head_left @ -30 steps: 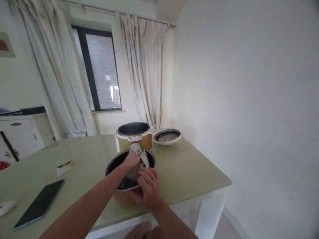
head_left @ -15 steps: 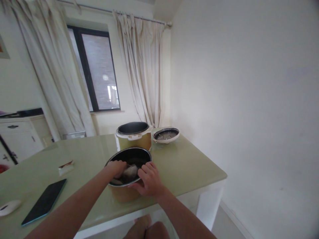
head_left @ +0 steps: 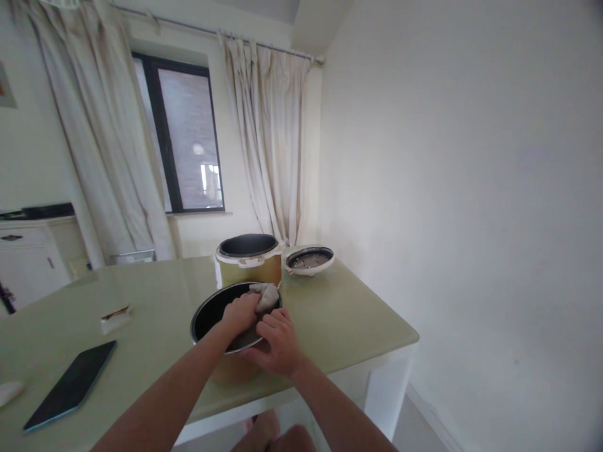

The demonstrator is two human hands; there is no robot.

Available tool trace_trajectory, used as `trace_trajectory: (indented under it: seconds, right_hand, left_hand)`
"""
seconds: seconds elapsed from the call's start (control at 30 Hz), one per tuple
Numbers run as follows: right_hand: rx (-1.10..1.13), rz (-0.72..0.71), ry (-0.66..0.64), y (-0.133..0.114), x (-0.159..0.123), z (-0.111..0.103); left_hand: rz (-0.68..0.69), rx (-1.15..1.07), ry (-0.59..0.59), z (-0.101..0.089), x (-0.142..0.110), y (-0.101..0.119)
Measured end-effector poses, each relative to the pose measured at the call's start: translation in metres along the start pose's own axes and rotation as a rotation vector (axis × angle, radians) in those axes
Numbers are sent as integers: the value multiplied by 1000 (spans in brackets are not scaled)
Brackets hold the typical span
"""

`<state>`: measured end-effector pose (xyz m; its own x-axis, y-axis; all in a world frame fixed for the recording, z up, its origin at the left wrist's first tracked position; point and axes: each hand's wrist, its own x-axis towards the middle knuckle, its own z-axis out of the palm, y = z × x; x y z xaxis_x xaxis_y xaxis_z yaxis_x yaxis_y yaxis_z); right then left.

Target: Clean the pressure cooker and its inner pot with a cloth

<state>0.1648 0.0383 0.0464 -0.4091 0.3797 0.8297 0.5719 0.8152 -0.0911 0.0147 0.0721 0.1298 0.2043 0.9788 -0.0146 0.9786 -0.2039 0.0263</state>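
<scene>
Fingers (head_left: 273, 321) of right hand (head_left: 279, 347) curl over pot rim (head_left: 193, 322).

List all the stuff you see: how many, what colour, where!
Table: one, green top, centre
Pot: one, black inside, near table's front edge
Cloth: one, off-white, inside pot
Cooker: one, white and gold-green, behind pot
Lid: one, white and dark, right of cooker
Flat device: one, black, table's left
Packet: one, white and brown, beyond device
Rounded object: one, white, left edge
Cabinet: one, white, far left
Window: one, dark-framed, back left
Curtains: two, cream, flanking window
Picture: one, grey-orange, left edge
Legs: two, bare, below table
Left hand: one, bare, on cloth
Right hand: one, bare, on pot rim
</scene>
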Motion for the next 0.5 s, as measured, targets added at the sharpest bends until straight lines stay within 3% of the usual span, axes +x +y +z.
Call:
trace_trajectory:
  seconds: [0.1,0.2,0.33,0.5]
  right_hand:
    - [-39,7,2,0,-1,1]
    - [-64,-29,-27,4,2,1]
    - [-82,-66,-68,10,8,-2]
    - [-90,-113,-119,20,12,-6]
  left_hand:
    - [75,122,145,-14,-7,-15]
    - [185,253,145,-27,-17,-38]
    - [89,203,-19,-24,-27,-54]
    - [6,62,-241,-8,-27,-47]
